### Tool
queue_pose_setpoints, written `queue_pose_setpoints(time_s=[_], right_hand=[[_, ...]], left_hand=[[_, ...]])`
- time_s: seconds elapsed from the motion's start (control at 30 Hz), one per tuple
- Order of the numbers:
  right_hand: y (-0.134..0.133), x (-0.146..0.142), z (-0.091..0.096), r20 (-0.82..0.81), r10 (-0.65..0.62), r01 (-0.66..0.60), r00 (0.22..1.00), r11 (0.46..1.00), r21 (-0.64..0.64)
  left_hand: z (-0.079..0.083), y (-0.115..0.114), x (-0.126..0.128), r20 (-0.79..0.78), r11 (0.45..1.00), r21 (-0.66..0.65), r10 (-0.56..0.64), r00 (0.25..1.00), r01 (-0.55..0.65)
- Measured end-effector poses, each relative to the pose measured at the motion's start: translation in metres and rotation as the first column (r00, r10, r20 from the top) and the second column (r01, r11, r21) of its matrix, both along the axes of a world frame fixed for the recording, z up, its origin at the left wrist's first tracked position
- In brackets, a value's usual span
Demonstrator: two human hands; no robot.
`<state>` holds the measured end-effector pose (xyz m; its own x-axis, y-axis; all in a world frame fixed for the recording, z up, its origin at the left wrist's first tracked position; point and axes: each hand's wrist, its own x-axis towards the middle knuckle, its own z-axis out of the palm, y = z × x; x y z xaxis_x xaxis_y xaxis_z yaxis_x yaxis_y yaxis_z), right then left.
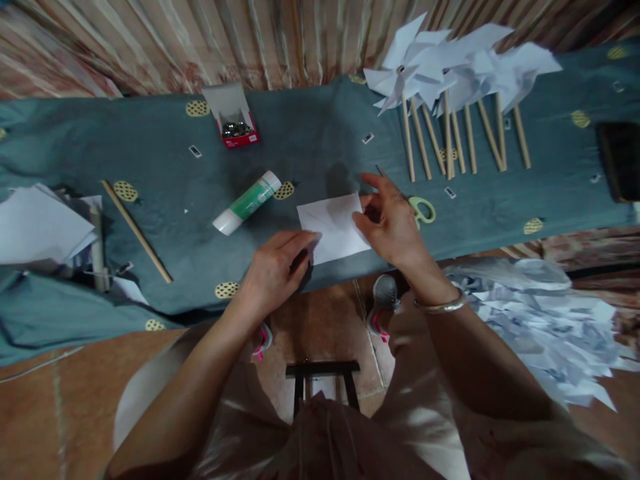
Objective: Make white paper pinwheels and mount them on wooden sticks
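Observation:
A small white sheet of paper (337,230) with a faint diagonal crease lies near the front edge of the table. At its left edge, my left hand (274,270) has thumb and fingers closed on the paper. My right hand (395,230) grips the right edge, thumb on top and some fingers behind, the index finger stretched forward. Partly covered by that hand are scissors (425,210) with light green handles. A green and white glue stick (247,202) lies to the left of the paper.
Paper pinwheels (417,73) on wooden sticks lie back right. Behind the glue stick stands an open red box (241,141) of small metal pieces. Leftward are a loose stick (136,230) and stacked paper (40,227). A dark object (619,160) lies far right, a bag of folded papers (545,327) below.

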<state>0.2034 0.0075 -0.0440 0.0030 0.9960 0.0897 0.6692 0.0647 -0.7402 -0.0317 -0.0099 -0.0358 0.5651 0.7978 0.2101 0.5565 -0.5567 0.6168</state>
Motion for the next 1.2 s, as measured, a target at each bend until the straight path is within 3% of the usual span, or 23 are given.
queue_pose_setpoints(time_s=[0.13, 0.4, 0.57, 0.67, 0.83, 1.2], right_hand=[[0.012, -0.005, -0.004, 0.041, 0.020, -0.021, 0.999, 1.000, 0.020], [0.029, -0.008, -0.002, 0.073, 0.076, -0.078, 0.994, 0.997, 0.018], [0.017, -0.006, 0.017, 0.161, 0.085, -0.099, 0.983, 0.992, 0.079], [0.005, -0.003, 0.024, 0.112, 0.173, -0.177, 0.979, 0.984, 0.029], [-0.010, 0.002, 0.020, 0.058, 0.292, -0.295, 0.955, 0.954, 0.057], [-0.019, 0.006, 0.023, 0.098, 0.323, -0.329, 0.941, 0.943, 0.056]], left_hand=[[0.000, -0.003, 0.000, 0.017, 0.998, 0.030, -0.060, 0.998, 0.059], [0.002, 0.003, -0.002, -0.072, 0.973, 0.221, -0.053, 0.996, 0.068], [-0.004, 0.008, 0.003, -0.092, 0.955, 0.278, -0.077, 0.993, 0.100], [-0.007, 0.011, 0.004, -0.113, 0.955, 0.270, -0.095, 0.989, 0.123], [-0.009, 0.011, 0.005, -0.139, 0.946, 0.292, -0.107, 0.984, 0.144], [-0.006, 0.010, 0.009, -0.046, 0.967, 0.246, -0.064, 0.997, 0.073]])
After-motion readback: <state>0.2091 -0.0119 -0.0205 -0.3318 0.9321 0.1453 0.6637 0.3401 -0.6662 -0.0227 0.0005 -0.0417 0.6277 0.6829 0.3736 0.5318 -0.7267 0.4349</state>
